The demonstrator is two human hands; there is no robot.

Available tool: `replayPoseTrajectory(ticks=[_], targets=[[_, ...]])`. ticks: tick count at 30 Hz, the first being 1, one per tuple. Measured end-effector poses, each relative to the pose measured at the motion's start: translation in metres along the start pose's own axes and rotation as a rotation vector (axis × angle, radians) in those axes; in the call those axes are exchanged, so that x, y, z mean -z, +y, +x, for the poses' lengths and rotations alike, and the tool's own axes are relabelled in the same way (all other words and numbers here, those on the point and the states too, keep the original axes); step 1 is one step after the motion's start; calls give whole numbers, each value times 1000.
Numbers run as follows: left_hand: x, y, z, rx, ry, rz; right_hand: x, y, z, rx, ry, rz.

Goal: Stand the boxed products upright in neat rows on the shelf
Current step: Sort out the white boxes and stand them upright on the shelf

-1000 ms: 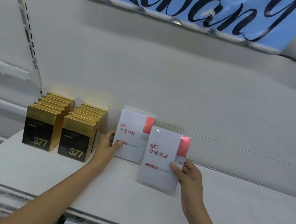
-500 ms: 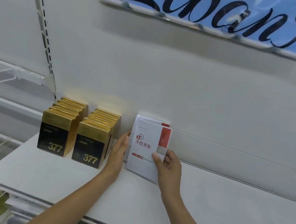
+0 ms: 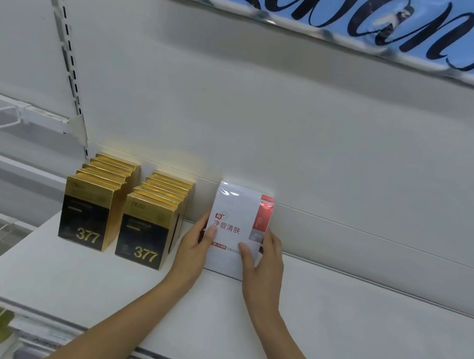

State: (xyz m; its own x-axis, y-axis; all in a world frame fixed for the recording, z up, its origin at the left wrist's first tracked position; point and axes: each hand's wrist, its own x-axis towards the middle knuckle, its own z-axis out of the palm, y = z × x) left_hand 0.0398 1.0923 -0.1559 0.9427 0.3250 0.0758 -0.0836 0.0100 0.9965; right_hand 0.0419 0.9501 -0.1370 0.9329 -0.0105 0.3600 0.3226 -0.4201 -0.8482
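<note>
The white box (image 3: 237, 228) stands upright on the white shelf (image 3: 360, 336), near the back wall and just right of two rows of gold boxes (image 3: 123, 208). Its front carries red Chinese characters reading 净痘清肤 under a small red logo, a red strip down the right edge and a red label lower down whose small print is too fine to read; the edge of a second white box shows just behind it. The left hand (image 3: 193, 249) grips the box's left side with the thumb on the front, and the right hand (image 3: 263, 260) grips the right side the same way, thumb across the lower front. The front gold boxes read "ZKZU" at the top and "377" in gold on a black panel. Overhead, a blue sign (image 3: 347, 11) bears large black script letters, seemingly "Libany".
</note>
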Motion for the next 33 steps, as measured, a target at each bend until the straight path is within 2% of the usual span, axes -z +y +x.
replayPoseTrajectory(ticks=[3,6,9,11,13,19,24,33], targets=[[0,2,-4,-55,17,96,5,0,1,-2,-39,8],[3,10,-16,-142,135,276,20,5,6,8,-94,11],[6,23,-30,-384,216,461,48,8,10,53,-86,-28],[4,33,-36,-522,161,492,74,6,8,87,-78,-20],[-3,42,-41,-576,73,487,102,0,4,107,-97,-18],[-56,71,-59,-542,-228,418,186,-11,-21,121,-144,-98],[-121,83,-93,-526,-484,372,262,1,-52,106,-103,-164],[-277,83,-186,-554,-705,355,431,56,-122,51,-3,-278]])
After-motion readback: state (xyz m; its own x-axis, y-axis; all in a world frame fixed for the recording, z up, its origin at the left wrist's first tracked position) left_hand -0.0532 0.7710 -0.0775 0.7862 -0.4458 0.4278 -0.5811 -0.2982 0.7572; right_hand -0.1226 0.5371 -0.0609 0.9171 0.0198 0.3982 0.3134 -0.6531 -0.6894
